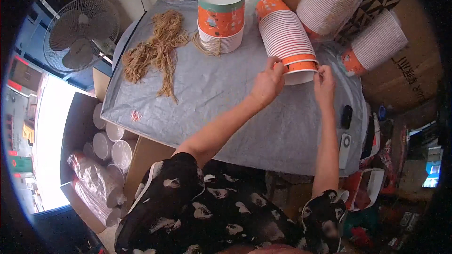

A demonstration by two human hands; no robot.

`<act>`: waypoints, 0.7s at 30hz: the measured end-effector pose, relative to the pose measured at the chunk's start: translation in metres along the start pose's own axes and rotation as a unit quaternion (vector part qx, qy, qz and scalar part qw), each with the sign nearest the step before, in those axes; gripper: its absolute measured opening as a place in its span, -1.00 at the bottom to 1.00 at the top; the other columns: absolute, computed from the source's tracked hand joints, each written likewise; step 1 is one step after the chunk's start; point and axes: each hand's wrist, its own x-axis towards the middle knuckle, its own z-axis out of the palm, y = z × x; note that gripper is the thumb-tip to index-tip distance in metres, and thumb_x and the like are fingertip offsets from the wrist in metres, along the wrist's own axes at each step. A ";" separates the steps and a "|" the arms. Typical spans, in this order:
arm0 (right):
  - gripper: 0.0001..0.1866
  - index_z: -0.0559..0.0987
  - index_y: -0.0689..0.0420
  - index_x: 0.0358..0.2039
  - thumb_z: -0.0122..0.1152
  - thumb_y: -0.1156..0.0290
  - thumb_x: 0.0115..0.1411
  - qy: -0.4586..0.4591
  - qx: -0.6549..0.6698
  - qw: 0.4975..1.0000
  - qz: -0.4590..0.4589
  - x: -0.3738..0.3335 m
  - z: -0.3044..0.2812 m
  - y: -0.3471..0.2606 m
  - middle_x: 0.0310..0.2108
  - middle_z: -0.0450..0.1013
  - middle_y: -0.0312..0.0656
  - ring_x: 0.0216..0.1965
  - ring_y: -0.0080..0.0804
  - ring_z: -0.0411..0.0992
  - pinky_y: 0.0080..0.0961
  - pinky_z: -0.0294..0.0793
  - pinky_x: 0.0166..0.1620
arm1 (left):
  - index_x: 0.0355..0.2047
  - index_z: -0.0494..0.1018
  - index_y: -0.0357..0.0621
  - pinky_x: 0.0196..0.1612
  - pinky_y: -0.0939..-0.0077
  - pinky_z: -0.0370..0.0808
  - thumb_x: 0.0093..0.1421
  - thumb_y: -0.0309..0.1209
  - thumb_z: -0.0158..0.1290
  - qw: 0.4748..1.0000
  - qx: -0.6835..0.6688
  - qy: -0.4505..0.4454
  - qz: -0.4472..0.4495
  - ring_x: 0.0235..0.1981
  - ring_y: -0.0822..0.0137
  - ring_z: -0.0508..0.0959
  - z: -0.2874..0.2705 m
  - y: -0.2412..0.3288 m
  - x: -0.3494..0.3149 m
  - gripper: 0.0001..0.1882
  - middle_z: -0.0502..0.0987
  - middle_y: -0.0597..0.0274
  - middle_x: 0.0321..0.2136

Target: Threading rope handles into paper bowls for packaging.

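Note:
A long stack of orange and white paper bowls (286,35) lies on its side on the grey-covered table (226,108). My left hand (268,82) grips the left rim of the nearest bowl (301,68) at the stack's end. My right hand (324,82) pinches the same bowl's right rim. A short upright stack of upside-down bowls (221,16) stands at the back of the table. A bundle of tan strings (157,51) lies at the table's left.
Two more wrapped bowl stacks (329,0) (376,42) lean on cardboard boxes at the right. A fan (81,33) stands at the left. Wrapped cup stacks (96,183) lie on the floor. A dark remote (346,116) rests near the table's right edge.

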 end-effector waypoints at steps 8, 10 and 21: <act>-0.83 0.31 0.16 -0.20 0.10 0.55 0.26 -0.042 0.035 0.998 0.004 -0.052 -0.015 -0.019 0.11 0.47 0.19 0.11 0.05 0.49 -0.24 0.42 0.11 | -0.12 0.43 -0.19 -0.24 0.05 0.63 0.17 -0.47 0.19 0.990 -0.125 0.045 0.036 -0.34 -0.16 0.60 -0.009 0.000 -0.061 -0.72 0.43 -0.12 -0.06; -0.80 0.31 0.19 -0.13 0.10 0.55 0.27 -0.037 0.036 0.998 -0.040 -0.053 -0.014 -0.010 -0.04 0.47 0.09 0.03 0.01 0.49 -0.25 0.40 0.11 | -0.17 0.44 -0.16 -0.28 0.00 0.56 0.13 -0.49 0.21 0.996 -0.072 0.040 0.036 -0.32 -0.18 0.59 -0.006 -0.002 -0.061 -0.74 0.50 -0.10 -0.22; -0.78 0.39 0.23 -0.26 0.19 0.64 0.09 -0.029 0.005 0.997 -0.066 -0.029 -0.023 -0.024 -0.25 0.49 -0.10 -0.13 -0.21 0.50 -0.39 0.44 0.06 | -0.23 0.41 -0.23 -0.21 -0.02 0.54 0.02 -0.54 0.17 0.997 -0.049 0.020 0.061 -0.30 -0.27 0.58 -0.010 0.008 -0.042 -0.72 0.56 -0.11 -0.31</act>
